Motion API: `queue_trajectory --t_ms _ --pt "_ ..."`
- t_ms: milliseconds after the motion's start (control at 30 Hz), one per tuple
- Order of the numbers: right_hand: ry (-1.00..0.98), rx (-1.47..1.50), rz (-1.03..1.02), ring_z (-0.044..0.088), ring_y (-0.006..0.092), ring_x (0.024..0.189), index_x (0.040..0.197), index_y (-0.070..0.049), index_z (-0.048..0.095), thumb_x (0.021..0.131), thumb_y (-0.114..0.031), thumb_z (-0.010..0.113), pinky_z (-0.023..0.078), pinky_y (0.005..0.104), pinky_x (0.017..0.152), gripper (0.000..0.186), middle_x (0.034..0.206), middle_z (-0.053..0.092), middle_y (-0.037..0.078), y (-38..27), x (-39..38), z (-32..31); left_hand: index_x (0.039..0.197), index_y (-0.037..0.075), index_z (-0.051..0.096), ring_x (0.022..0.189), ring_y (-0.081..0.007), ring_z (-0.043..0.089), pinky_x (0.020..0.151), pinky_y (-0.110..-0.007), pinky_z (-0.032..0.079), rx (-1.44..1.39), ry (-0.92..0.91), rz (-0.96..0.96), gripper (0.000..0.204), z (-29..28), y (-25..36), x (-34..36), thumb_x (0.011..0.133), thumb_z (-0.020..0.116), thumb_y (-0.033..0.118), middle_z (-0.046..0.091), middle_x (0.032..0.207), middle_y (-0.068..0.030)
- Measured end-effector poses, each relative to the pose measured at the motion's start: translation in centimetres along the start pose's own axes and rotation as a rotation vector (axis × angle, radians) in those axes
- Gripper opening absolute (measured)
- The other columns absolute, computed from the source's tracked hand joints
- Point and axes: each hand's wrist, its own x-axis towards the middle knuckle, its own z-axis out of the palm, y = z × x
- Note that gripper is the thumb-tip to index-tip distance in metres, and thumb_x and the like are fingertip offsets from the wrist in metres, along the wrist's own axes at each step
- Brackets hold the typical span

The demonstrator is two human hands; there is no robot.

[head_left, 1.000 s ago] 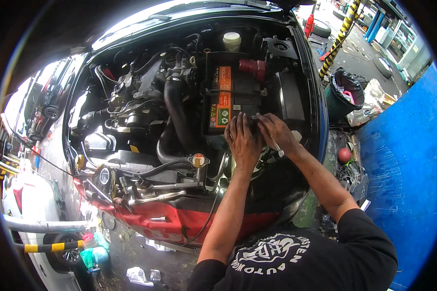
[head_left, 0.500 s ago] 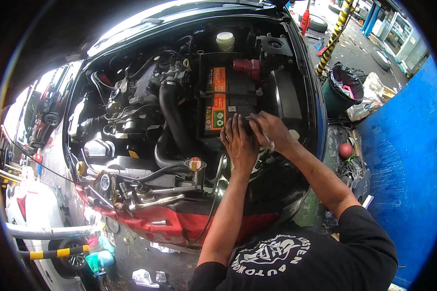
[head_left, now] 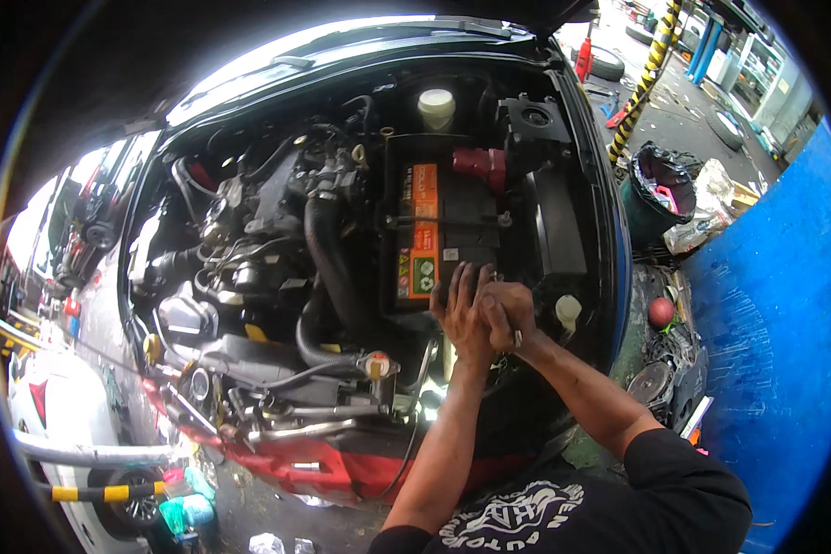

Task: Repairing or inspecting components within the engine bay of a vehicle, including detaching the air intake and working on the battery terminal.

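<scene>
An open engine bay fills the view. A black car battery (head_left: 448,217) with an orange label lies at its right side, with a red terminal cover (head_left: 480,166) at the far end. My left hand (head_left: 457,309) rests on the battery's near end with its fingers spread. Pressed against it, my right hand (head_left: 510,312) is closed in a fist around a slim metal tool (head_left: 517,340); only a short shiny end shows below the fist. What the tool touches is hidden by both hands.
A thick black hose (head_left: 328,268) runs left of the battery. A white-capped reservoir (head_left: 436,106) sits behind it and a small white cap (head_left: 568,309) beside my right hand. Right of the car stand a green bin (head_left: 657,194), a yellow-black post (head_left: 644,78) and a blue wall (head_left: 776,351).
My two hands have drawn together at the battery's near end. The long silver shaft that stuck out of my right hand is now mostly covered.
</scene>
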Motion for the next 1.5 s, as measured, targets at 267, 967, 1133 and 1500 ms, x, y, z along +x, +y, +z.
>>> queue_trajectory --t_ms 267,967,1133,1500 --pt "0.094 -0.077 0.124 0.058 0.0254 0.05 0.065 0.001 0.057 0.091 -0.014 0.052 0.044 0.0363 0.05 0.03 0.058 0.054 0.014 -0.5 2.2 0.0 0.121 0.014 0.065 0.123 -0.0204 0.057 0.096 -0.041 0.032 0.024 -0.026 -0.087 0.034 1.7 -0.5 -0.5 0.092 0.053 0.027 0.062 0.126 -0.0072" --pt "0.185 0.104 0.299 0.037 0.0104 0.051 0.064 0.0 0.047 0.099 -0.03 0.048 0.029 0.0315 0.049 0.046 0.056 0.04 0.002 -1.1 0.4 -0.4 0.129 -0.003 0.051 0.131 -0.0356 0.044 0.109 -0.049 0.031 0.143 -0.104 -0.039 0.049 -1.7 0.5 -0.8 0.089 0.061 0.024 0.054 0.131 -0.0176" --pt "0.184 0.057 0.262 0.038 0.01 0.051 0.063 0.0 0.045 0.098 -0.03 0.048 0.029 0.0311 0.048 0.046 0.056 0.038 0.002 -0.4 0.2 0.3 0.131 0.0 0.05 0.131 -0.0346 0.043 0.109 -0.049 0.028 0.113 -0.049 -0.037 0.052 -1.4 0.2 -0.6 0.084 0.062 0.019 0.053 0.131 -0.016" --pt "0.228 0.184 0.187 0.041 0.0085 0.062 0.075 0.0 0.048 0.098 -0.027 0.046 0.031 0.0256 0.057 0.035 0.073 0.049 0.002 0.0 -0.9 0.8 0.131 0.002 0.051 0.128 -0.0325 0.046 0.109 -0.046 0.029 0.091 -0.044 -0.064 0.05 -0.8 -0.3 -0.5 0.086 0.06 0.021 0.054 0.13 -0.0137"
